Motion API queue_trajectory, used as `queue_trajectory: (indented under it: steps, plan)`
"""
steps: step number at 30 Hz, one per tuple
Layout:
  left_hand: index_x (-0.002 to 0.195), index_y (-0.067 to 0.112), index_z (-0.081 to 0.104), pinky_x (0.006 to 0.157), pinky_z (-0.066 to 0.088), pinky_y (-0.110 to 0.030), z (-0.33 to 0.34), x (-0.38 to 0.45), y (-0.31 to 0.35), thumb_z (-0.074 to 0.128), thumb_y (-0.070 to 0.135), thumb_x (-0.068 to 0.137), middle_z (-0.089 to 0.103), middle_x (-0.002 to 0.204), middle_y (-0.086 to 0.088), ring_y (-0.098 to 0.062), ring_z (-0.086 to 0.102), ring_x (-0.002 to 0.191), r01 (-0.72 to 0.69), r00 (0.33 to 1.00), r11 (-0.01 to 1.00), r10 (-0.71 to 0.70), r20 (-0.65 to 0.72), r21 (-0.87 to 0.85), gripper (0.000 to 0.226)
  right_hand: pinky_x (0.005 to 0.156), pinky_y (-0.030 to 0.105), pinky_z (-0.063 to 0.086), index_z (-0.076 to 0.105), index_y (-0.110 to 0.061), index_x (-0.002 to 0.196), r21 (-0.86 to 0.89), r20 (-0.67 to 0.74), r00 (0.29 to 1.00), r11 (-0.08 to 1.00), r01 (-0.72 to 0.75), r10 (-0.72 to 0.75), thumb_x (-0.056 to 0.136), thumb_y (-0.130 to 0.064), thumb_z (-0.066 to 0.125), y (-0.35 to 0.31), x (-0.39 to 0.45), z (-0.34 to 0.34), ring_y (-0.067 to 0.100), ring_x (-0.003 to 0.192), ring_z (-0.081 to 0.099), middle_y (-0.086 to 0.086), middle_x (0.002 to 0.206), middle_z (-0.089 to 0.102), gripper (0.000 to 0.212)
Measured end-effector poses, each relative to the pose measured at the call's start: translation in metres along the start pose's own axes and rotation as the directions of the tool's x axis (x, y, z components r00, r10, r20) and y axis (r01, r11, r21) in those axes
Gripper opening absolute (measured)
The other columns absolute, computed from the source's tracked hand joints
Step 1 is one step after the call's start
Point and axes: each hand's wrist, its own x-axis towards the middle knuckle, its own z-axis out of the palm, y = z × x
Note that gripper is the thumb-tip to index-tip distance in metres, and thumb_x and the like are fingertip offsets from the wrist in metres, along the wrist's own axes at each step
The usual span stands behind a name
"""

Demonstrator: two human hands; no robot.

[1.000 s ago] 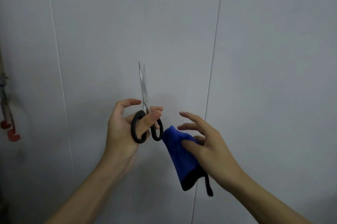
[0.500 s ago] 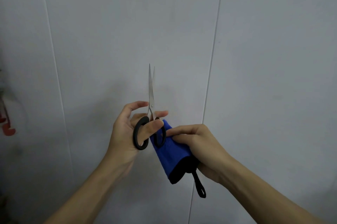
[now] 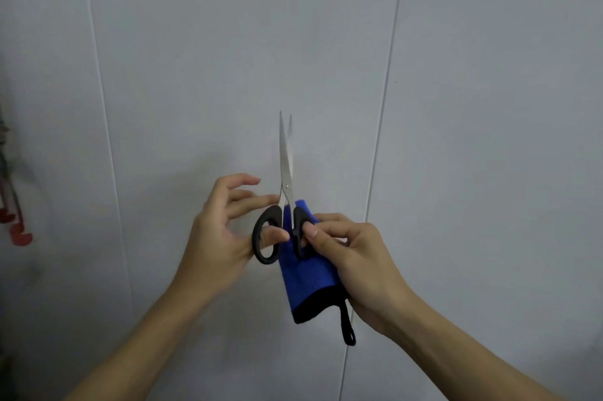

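Note:
A pair of scissors (image 3: 285,172) with black handles points straight up in front of a pale wall, its steel blades nearly together. My left hand (image 3: 222,231) holds it with the thumb through the left handle ring and the other fingers spread loosely behind. My right hand (image 3: 352,257) grips a folded blue cloth (image 3: 308,283) with a black edge and a black hanging loop, and its thumb and fingers also pinch the right handle ring. The cloth lies behind the handles and hangs down below them.
A pale panelled wall (image 3: 456,106) with vertical seams fills the view. At the far left edge, red hook-shaped items (image 3: 19,234) hang on the wall.
My right hand has brought the blue cloth up behind the handles and taken hold of the right ring. My left fingers have loosened, with only the thumb left in its ring.

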Motion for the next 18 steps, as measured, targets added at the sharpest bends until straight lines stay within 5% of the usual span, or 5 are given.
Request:
queue_trajectory:
  steps: [3,5,9,14,18]
  plan:
    - [0.102,0.039,0.049,0.090,0.041,-0.022,-0.017,0.007,-0.008,0.052,0.087,0.059,0.057,0.094,0.050,-0.001,0.059,0.099,-0.156,0.986,0.912,0.119,0.118,0.380,0.064,0.084,0.030,0.054,0.075,-0.018,0.071,-0.250,-0.076,0.991,0.964,0.084,-0.106,0.092,-0.021,0.065,0.001,0.000,0.001,0.008,0.092,0.064,-0.007,0.107,0.062,0.024]
    - [0.095,0.030,0.056,0.076,0.047,-0.025,-0.021,0.009,-0.013,0.042,0.081,0.074,0.064,0.081,0.034,0.002,0.059,0.084,-0.294,0.952,0.839,0.216,0.215,0.458,0.057,0.079,0.018,0.048,0.075,-0.023,0.073,-0.370,-0.106,0.981,0.922,0.110,-0.160,0.093,-0.024,0.064,0.003,0.000,0.005,0.002,0.094,0.059,-0.012,0.106,0.058,0.023]
    - [0.061,0.002,0.060,0.044,0.040,-0.036,-0.023,0.010,-0.014,0.038,0.061,0.093,0.052,0.048,-0.006,-0.026,0.045,0.042,-0.510,0.853,0.657,0.472,0.224,0.555,0.071,0.073,0.011,0.045,0.074,-0.025,0.076,-0.425,-0.102,0.959,0.883,0.199,-0.265,0.093,-0.024,0.062,0.002,-0.001,0.009,-0.003,0.098,0.055,-0.016,0.107,0.053,0.022]
    - [0.050,-0.002,0.059,0.036,0.038,-0.034,-0.036,0.014,-0.013,0.039,0.053,0.095,0.046,0.040,-0.010,-0.026,0.039,0.032,-0.662,0.719,0.509,0.637,0.276,0.550,0.074,0.068,0.009,0.044,0.077,-0.015,0.085,-0.471,-0.036,0.907,0.807,0.356,-0.420,0.094,-0.020,0.062,-0.003,-0.010,0.012,0.001,0.091,0.057,-0.017,0.108,0.052,0.018]
    - [0.065,0.005,0.053,0.038,0.038,-0.035,-0.039,0.015,-0.019,0.034,0.046,0.099,0.049,0.044,-0.013,-0.027,0.044,0.034,-0.739,0.634,0.449,0.716,0.292,0.502,0.057,0.070,0.007,0.043,0.076,-0.013,0.079,-0.528,-0.045,0.869,0.750,0.399,-0.493,0.088,-0.028,0.058,-0.007,-0.017,0.021,0.001,0.086,0.059,-0.019,0.107,0.051,0.024]
